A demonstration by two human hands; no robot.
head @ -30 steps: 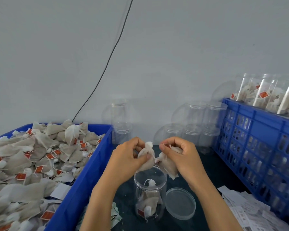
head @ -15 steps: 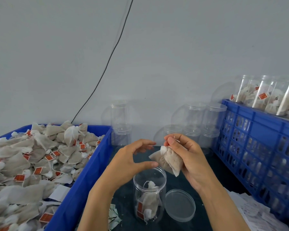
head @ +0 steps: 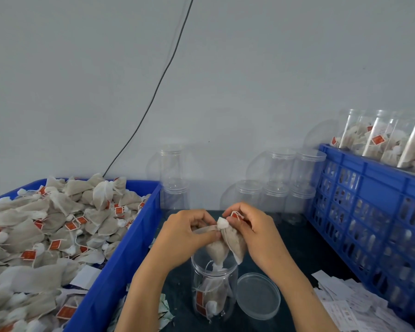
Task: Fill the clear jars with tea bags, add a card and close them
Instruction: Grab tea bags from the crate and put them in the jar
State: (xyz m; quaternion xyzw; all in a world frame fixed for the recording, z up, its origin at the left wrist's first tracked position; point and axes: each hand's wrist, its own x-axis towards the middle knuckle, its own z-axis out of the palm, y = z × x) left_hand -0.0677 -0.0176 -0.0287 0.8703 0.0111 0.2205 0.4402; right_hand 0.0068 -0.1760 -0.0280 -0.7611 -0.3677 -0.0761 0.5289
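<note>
An open clear jar (head: 213,293) stands on the dark table in front of me, with tea bags lying in its lower half. Its clear lid (head: 258,295) lies flat just to its right. Above the jar mouth my left hand (head: 185,236) pinches a beige tea bag (head: 217,252) whose lower end dips into the opening. My right hand (head: 254,233) pinches a second tea bag (head: 235,243) by its knotted top and red tag, right beside the first.
A blue bin (head: 120,259) heaped with tea bags (head: 38,236) fills the left. Several empty clear jars (head: 273,188) stand stacked by the wall. A blue crate (head: 369,212) on the right holds filled jars (head: 381,140). Paper cards (head: 345,305) lie at the lower right.
My left hand, empty half a second ago, now pinches one of the tea bags from my right hand. Both hands have come together over the jar mouth.
</note>
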